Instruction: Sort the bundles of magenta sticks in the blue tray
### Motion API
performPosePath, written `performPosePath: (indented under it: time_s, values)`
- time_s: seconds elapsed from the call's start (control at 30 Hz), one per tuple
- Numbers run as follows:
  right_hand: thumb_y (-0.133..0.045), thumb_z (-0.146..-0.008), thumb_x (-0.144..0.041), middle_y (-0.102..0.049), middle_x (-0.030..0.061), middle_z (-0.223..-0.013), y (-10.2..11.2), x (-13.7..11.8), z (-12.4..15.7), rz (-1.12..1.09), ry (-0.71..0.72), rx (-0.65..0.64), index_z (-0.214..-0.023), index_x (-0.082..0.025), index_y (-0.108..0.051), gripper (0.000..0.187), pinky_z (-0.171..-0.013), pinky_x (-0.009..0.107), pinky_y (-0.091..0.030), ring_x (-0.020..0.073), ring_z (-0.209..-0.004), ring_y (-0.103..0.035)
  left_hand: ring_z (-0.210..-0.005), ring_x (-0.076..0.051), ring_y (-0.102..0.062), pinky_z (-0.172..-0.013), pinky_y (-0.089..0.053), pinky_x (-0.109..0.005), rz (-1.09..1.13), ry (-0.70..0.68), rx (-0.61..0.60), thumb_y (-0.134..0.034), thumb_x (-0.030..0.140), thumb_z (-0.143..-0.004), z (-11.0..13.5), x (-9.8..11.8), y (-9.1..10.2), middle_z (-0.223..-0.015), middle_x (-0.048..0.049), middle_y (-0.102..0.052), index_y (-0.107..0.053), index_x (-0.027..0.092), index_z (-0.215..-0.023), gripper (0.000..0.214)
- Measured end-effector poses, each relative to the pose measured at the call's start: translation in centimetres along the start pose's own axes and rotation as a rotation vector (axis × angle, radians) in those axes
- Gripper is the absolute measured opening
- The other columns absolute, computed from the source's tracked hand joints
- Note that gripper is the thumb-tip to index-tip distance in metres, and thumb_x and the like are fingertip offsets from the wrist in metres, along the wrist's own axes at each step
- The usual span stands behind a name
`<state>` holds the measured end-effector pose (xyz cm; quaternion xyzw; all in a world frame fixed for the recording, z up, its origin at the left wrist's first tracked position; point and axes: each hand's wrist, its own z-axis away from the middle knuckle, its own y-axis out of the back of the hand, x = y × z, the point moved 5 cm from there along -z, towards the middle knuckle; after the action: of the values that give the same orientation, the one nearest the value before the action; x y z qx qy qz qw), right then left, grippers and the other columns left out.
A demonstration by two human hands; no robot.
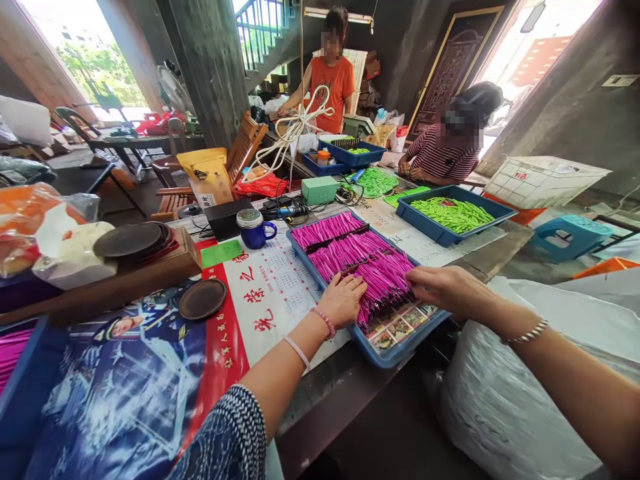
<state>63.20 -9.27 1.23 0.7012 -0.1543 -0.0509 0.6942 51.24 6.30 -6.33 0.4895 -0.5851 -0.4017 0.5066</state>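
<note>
Head view looks down on a long work table, and both hands of the person are at a blue tray (pixel 395 353) filled with thin pink sticks (pixel 365 263). This tray lies at the near edge of the table, on a printed calendar sheet (pixel 280 280), and the sticks lie in rows across it. The left hand (pixel 344 299) rests flat on the near end of the sticks, at the left wall of the tray, with the fingers loosely spread and nothing closed inside them. The right hand (pixel 443 288) comes from the right side and its fingertips touch the pink sticks; the fingers are bent together, but I cannot tell if they pinch some sticks or only press on them. The two hands are near each other with a bundle of sticks between them.

Beside the tray, to the left, stands a blue mug (pixel 255 230) with a lid. Further back, a second blue tray (pixel 435 230) holds green sticks (pixel 453 213). Two other persons work at the far end of the table, one standing in an orange shirt (pixel 334 83) and one sitting in a striped shirt (pixel 443 160).
</note>
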Motion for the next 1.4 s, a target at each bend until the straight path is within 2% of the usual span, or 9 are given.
performPosePath:
  time_s: [0.13,0.3,0.37,0.5,0.6,0.7,0.87,1.13,1.4]
  values:
    - [-0.036,-0.104,-0.022,-0.065,0.0103,-0.107,-2.4,-0.2,-2.4,0.079,0.222,-0.032,-0.105,-0.014,-0.065,0.03,-0.08,0.027,-0.042,0.0177,-0.092,-0.06,-0.145,-0.025,-0.042,-0.126,-0.025,-0.051,0.001,0.011,-0.003,-0.037,0.022,-0.098,0.1,-0.1,0.1,-0.154,-0.007,-0.047,-0.049,0.017,-0.145,0.048]
    - [-0.037,-0.099,-0.011,-0.06,0.0141,-0.129,-4.0,1.7,-4.6,0.027,0.313,-0.056,-0.121,-0.013,-0.065,0.035,-0.106,0.037,-0.042,0.0223,-0.117,-0.057,-0.145,-0.023,-0.042,-0.126,-0.025,-0.049,-0.001,0.018,-0.008,-0.036,0.021,-0.098,0.2,-0.1,0.1,-0.154,-0.0052,-0.047,-0.049,0.018,-0.146,0.049]
    - [-0.037,-0.098,-0.011,-0.056,0.0149,-0.138,-3.6,1.9,-4.3,-0.016,0.304,0.001,-0.126,-0.013,-0.063,0.039,-0.111,0.043,-0.04,0.0247,-0.124,-0.054,-0.145,-0.024,-0.042,-0.126,-0.025,-0.051,-0.003,0.024,-0.008,-0.037,0.02,-0.098,0.1,-0.1,0.1,-0.154,-0.0059,-0.047,-0.049,0.017,-0.146,0.049]
    - [-0.04,-0.101,-0.028,-0.064,0.0125,-0.123,-1.4,-0.7,-1.2,-0.321,0.141,0.246,-0.119,-0.015,-0.064,0.033,-0.098,0.037,-0.048,0.0229,-0.11,-0.061,-0.145,-0.024,-0.042,-0.126,-0.026,-0.053,-0.002,0.029,-0.003,-0.037,0.02,-0.098,0.1,-0.1,0.1,-0.154,-0.0059,-0.047,-0.049,0.018,-0.145,0.049]
    - [-0.039,-0.1,-0.034,-0.068,0.0083,-0.111,-2.1,-4.8,1.0,-0.696,0.103,0.107,-0.122,-0.017,-0.059,0.034,-0.086,0.029,-0.049,0.0179,-0.099,-0.065,-0.146,-0.023,-0.041,-0.127,-0.025,-0.052,0.001,0.027,-0.009,-0.038,0.02,-0.097,0.1,-0.1,0.2,-0.154,-0.0052,-0.046,-0.05,0.018,-0.145,0.049]
    - [-0.039,-0.096,-0.032,-0.07,0.0073,-0.103,-4.4,-7.0,1.3,-0.789,-0.05,0.012,-0.114,-0.016,-0.059,0.032,-0.08,0.029,-0.047,0.0193,-0.092,-0.066,-0.147,-0.023,-0.04,-0.127,-0.023,-0.052,0.002,0.035,-0.016,-0.038,0.019,-0.097,0.0,-0.1,0.3,-0.155,-0.0051,-0.045,-0.049,0.017,-0.145,0.05]
    - [-0.046,-0.09,-0.034,-0.067,0.0033,-0.078,-7.1,-7.0,-0.6,-0.841,-0.255,0.075,-0.103,-0.017,-0.059,0.025,-0.064,0.027,-0.041,0.0165,-0.067,-0.06,-0.147,-0.022,-0.039,-0.127,-0.024,-0.051,-0.002,0.033,-0.022,-0.037,0.02,-0.097,0.1,-0.2,0.6,-0.155,-0.0045,-0.045,-0.049,0.016,-0.145,0.049]
    - [-0.048,-0.084,-0.031,-0.059,-0.0008,-0.068,-7.5,-8.0,-1.2,-0.867,-0.316,0.127,-0.09,-0.019,-0.054,0.015,-0.062,0.025,-0.034,0.013,-0.061,-0.05,-0.146,-0.021,-0.041,-0.128,-0.023,-0.052,0.014,0.037,-0.006,-0.039,0.02,-0.097,0.2,-0.4,0.5,-0.154,-0.0037,-0.047,-0.05,0.017,-0.145,0.049]
    - [-0.053,-0.079,-0.036,-0.057,0.0002,-0.069,-8.8,-7.9,-1.1,-1.072,-0.373,0.231,-0.078,-0.019,-0.05,0.018,-0.058,0.023,-0.041,0.0125,-0.062,-0.052,-0.145,-0.02,-0.042,-0.128,-0.023,-0.052,0.034,0.047,0.034,-0.04,0.019,-0.096,0.1,-0.4,0.5,-0.152,-0.0047,-0.049,-0.052,0.017,-0.142,0.048]
